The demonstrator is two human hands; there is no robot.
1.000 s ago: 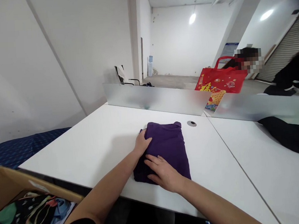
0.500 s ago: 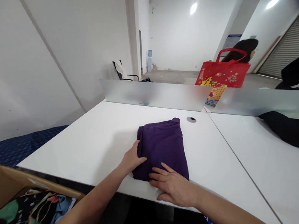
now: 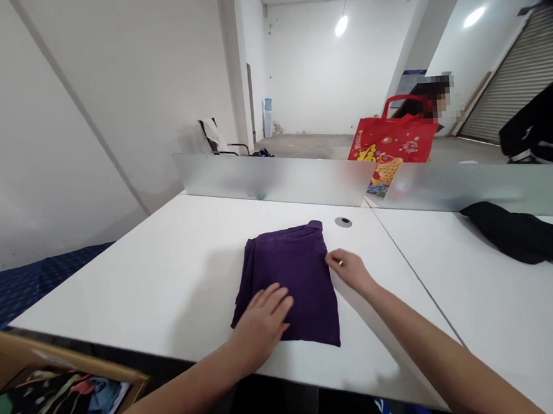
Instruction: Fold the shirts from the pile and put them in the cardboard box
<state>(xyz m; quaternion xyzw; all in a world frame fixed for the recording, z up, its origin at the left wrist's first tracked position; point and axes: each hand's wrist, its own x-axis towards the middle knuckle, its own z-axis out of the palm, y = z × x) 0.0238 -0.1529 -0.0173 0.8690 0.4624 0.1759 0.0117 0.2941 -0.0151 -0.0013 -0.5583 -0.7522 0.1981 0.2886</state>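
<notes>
Fingers of the left hand (image 3: 263, 321) lie spread flat on the folded purple garment's (image 3: 292, 275) near-left corner; the right hand (image 3: 348, 268), fingers curled, touches its right edge mid-bench (image 3: 168, 270), long axis running near-far.

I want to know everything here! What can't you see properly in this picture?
- Cardboard box: cut off by the head view's bottom-left edge.
- Purple garment: kind unclear, folded; left hand covers its near edge.
- Right hand: fingertips curled, grip unclear.
- Red bag: bottom hidden behind the divider.
</notes>
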